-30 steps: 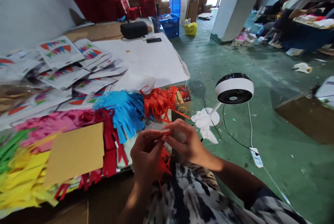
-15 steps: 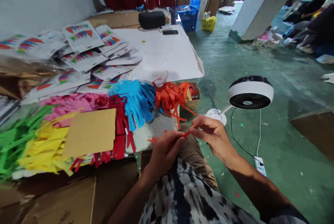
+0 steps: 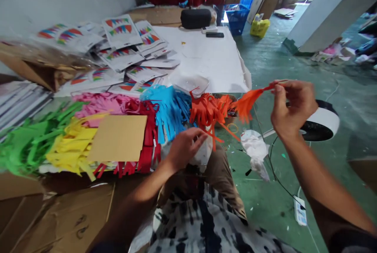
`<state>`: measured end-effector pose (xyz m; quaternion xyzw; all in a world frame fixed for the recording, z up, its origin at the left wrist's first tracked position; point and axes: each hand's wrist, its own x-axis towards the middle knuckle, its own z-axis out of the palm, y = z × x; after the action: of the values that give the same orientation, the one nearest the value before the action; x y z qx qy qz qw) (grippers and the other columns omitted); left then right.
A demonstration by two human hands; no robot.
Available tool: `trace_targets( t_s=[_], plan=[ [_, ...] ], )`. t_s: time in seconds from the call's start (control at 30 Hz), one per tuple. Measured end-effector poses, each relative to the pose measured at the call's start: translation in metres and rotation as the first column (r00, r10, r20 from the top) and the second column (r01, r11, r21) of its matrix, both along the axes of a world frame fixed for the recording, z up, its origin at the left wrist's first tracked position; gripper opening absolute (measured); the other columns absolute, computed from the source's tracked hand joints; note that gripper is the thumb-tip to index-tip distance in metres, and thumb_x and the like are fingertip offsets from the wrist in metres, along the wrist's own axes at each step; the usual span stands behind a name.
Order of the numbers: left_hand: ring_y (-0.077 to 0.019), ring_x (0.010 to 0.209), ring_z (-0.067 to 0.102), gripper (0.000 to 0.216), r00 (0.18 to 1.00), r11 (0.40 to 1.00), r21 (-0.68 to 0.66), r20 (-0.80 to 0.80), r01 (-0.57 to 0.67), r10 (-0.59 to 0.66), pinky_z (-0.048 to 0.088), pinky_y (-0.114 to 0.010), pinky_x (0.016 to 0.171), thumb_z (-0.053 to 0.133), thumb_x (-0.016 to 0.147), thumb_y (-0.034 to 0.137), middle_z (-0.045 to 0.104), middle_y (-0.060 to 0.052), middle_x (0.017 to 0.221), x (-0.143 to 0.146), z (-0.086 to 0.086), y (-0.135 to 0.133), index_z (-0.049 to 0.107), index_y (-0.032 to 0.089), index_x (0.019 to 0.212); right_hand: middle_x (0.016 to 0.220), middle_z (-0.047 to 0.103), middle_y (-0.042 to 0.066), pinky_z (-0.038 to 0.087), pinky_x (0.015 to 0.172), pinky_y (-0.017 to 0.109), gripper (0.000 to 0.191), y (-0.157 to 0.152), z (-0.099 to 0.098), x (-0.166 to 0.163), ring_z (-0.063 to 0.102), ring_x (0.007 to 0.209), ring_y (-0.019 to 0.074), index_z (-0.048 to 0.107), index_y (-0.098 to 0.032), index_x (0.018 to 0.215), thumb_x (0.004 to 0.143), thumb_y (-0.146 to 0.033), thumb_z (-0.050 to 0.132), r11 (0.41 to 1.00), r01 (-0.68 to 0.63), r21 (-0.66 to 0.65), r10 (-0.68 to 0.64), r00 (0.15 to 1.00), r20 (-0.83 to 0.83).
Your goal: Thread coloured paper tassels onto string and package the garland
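Observation:
My right hand (image 3: 290, 107) is raised at the right, pinched on the thin twisted end of an orange paper tassel (image 3: 247, 103) that stretches left towards the table. My left hand (image 3: 184, 147) reaches down to the table edge, fingers curled over clear plastic by the orange fringe pile (image 3: 206, 112); what it grips is hidden. Piles of cut paper fringe lie along the table: blue (image 3: 167, 105), red (image 3: 147, 135), pink (image 3: 100, 103), yellow (image 3: 70, 151) and green (image 3: 26, 143). A tan card (image 3: 119, 138) lies on the yellow and red piles.
Printed white packets (image 3: 123, 48) cover the table's far left; a white sheet (image 3: 206, 56), a black case (image 3: 196, 18) and a phone (image 3: 215, 35) lie farther back. A small white fan (image 3: 319, 125) with a cable stands on the green floor. Cardboard (image 3: 59, 213) lies at the lower left.
My right hand has risen up and to the right, drawing a finished orange tassel out with it. My left hand has let go and dropped to the table edge. The view has shifted left.

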<state>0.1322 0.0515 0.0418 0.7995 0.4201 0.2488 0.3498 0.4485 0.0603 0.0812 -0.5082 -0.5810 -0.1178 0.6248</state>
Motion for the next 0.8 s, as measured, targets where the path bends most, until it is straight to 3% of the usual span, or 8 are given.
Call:
trace_targets(
  t_s=[0.07,0.13,0.23,0.33,0.43,0.6,0.7,0.8],
  plan=[
    [-0.0207,0.091,0.072,0.025,0.988,0.980,0.133,-0.008,-0.149,0.151,0.047,-0.030,0.079,0.057,0.105,0.035,0.079,-0.005,0.098,0.000,0.006,0.035,0.076,0.021,0.095,0.115,0.078,0.007,0.059,0.095,0.044,0.015,0.014,-0.008,0.009,0.074,0.109,0.0244,0.070,-0.024,0.115,0.101,-0.024,0.064,1.000,0.005,-0.002,-0.004,0.945,0.328],
    [-0.0228,0.092,0.073,0.020,0.941,0.926,0.213,-0.062,-0.313,0.333,0.049,-0.032,0.080,0.060,0.103,0.032,0.081,-0.006,0.101,0.004,0.008,0.073,0.077,0.022,0.099,0.120,0.079,0.008,0.058,0.098,0.044,0.017,0.022,-0.026,0.010,0.074,0.115,0.0254,0.070,-0.023,0.115,0.101,-0.021,0.060,0.988,-0.026,-0.151,0.104,0.836,0.539],
    [-0.0271,0.097,0.075,0.015,0.859,0.876,0.159,-0.181,-0.456,0.480,0.051,-0.034,0.082,0.070,0.097,0.032,0.082,-0.009,0.107,0.014,0.000,0.119,0.077,0.021,0.103,0.116,0.080,0.010,0.061,0.089,0.040,0.020,0.023,-0.058,-0.001,0.076,0.108,0.0265,0.070,-0.022,0.114,0.101,-0.020,0.055,0.880,-0.050,-0.472,0.354,0.732,0.582],
    [-0.0285,0.099,0.076,0.023,0.865,0.882,0.049,-0.176,-0.468,0.469,0.053,-0.034,0.083,0.083,0.086,0.032,0.082,-0.010,0.105,0.022,-0.014,0.141,0.077,0.020,0.104,0.110,0.080,0.009,0.061,0.083,0.039,0.021,0.022,-0.072,-0.014,0.078,0.098,0.0271,0.071,-0.022,0.114,0.096,-0.019,0.059,0.741,-0.105,-0.664,0.525,0.708,0.473],
    [-0.0246,0.091,0.077,0.024,0.897,0.898,-0.009,-0.038,-0.440,0.439,0.053,-0.032,0.080,0.087,0.081,0.024,0.082,-0.007,0.097,0.023,-0.024,0.144,0.077,0.019,0.102,0.108,0.080,0.007,0.060,0.086,0.040,0.016,0.028,-0.061,-0.026,0.077,0.095,0.0258,0.072,-0.024,0.108,0.096,-0.020,0.061,0.703,-0.210,-0.679,0.544,0.774,0.324],
    [-0.0182,0.081,0.074,0.010,0.915,0.925,0.053,0.176,-0.376,0.362,0.051,-0.028,0.074,0.084,0.084,0.022,0.082,-0.002,0.093,0.017,-0.025,0.129,0.078,0.022,0.093,0.115,0.076,0.010,0.057,0.093,0.046,0.015,0.064,-0.042,-0.062,0.072,0.107,0.0295,0.072,-0.025,0.111,0.102,-0.027,0.061,0.785,-0.249,-0.567,0.482,0.821,0.307],
    [-0.0159,0.075,0.072,0.004,0.932,0.938,0.123,0.208,-0.325,0.296,0.048,-0.027,0.068,0.078,0.092,0.028,0.081,0.001,0.086,0.013,-0.022,0.119,0.080,0.025,0.093,0.116,0.075,0.012,0.053,0.092,0.047,0.019,0.084,-0.044,-0.085,0.069,0.108,0.0314,0.073,-0.025,0.114,0.100,-0.036,0.068,0.794,-0.239,-0.558,0.484,0.804,0.345],
    [-0.0162,0.077,0.072,0.010,0.955,0.939,0.210,0.178,-0.273,0.238,0.046,-0.027,0.070,0.073,0.096,0.031,0.081,0.001,0.087,0.008,-0.019,0.112,0.080,0.026,0.094,0.099,0.076,0.009,0.049,0.085,0.044,0.016,0.095,-0.045,-0.096,0.069,0.095,0.0289,0.075,-0.024,0.096,0.100,-0.039,0.069,0.781,-0.256,-0.570,0.507,0.792,0.339]
  ],
)
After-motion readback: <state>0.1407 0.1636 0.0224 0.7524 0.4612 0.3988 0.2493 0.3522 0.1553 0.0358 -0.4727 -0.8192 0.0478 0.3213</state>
